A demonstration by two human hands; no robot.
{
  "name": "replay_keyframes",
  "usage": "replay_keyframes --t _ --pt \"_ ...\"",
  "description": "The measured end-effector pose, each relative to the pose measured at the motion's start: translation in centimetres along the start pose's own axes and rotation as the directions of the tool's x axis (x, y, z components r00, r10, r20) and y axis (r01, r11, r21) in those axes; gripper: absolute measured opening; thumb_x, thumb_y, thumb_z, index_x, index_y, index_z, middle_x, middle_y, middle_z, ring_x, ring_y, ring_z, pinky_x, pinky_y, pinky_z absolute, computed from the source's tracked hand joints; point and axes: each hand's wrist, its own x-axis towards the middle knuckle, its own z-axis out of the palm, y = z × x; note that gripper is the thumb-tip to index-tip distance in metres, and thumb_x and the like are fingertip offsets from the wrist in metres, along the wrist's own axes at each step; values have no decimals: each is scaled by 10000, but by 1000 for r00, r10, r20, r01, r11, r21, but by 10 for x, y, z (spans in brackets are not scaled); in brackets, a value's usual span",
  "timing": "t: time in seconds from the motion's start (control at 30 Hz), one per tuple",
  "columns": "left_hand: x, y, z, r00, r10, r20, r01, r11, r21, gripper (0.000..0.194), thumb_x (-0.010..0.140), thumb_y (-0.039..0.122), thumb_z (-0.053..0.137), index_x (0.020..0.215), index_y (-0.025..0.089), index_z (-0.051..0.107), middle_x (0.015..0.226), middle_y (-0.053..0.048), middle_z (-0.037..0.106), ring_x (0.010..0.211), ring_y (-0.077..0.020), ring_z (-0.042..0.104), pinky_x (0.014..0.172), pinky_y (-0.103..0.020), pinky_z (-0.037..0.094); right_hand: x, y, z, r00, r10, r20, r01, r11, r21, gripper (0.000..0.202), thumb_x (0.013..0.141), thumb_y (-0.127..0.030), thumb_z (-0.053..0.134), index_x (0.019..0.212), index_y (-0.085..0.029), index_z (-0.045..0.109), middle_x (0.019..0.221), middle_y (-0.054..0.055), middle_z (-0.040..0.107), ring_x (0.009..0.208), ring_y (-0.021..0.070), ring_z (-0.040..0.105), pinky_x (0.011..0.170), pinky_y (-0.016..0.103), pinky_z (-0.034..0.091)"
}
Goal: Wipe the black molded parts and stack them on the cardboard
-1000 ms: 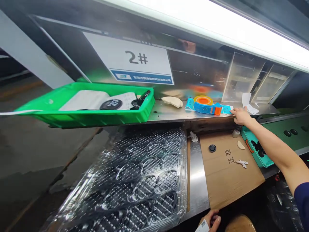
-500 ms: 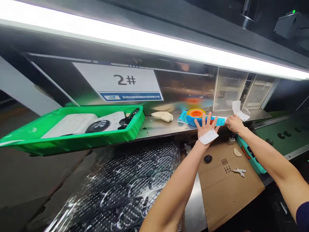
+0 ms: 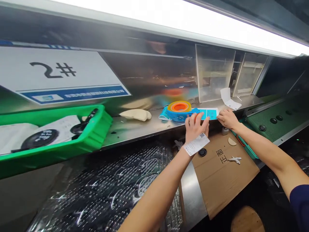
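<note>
A strip of blue labels (image 3: 209, 114) on white backing runs along the metal shelf from a blue label roll (image 3: 177, 116). My right hand (image 3: 228, 119) is closed in a pinch at the strip's right end. My left hand (image 3: 196, 130) rests over the strip's left part at the shelf edge, its fingers apart and bent; the fingertips are partly hidden. A white printed label (image 3: 196, 144) lies across the back of that wrist. On top of the blue roll sits a yellow tape roll (image 3: 180, 106) with an orange core.
A green bin (image 3: 96, 135) holding papers and black parts is at left. Cream pads (image 3: 136, 114) and a folded white paper (image 3: 229, 100) lie on the shelf. Below are cardboard (image 3: 217, 180), plastic-wrapped black parts (image 3: 116, 187) and a green conveyor (image 3: 277, 112) with black discs.
The view has shifted right and closer to the shelf. My left hand's fingers, spread straight before, are now more bent over the strip. My right hand keeps its pinch at the strip's end.
</note>
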Motion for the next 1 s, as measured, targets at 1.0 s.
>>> replay_keyframes --t 1.0 --pt "11 -3 63 614 -656 439 330 -292 -898 288 751 389 808 855 212 607 906 -13 679 813 -149 640 780 -290 485 34 -31 17 991 135 -7 -98 756 648 88 887 -258 718 928 -180 724 936 27 707 795 150 581 794 281 469"
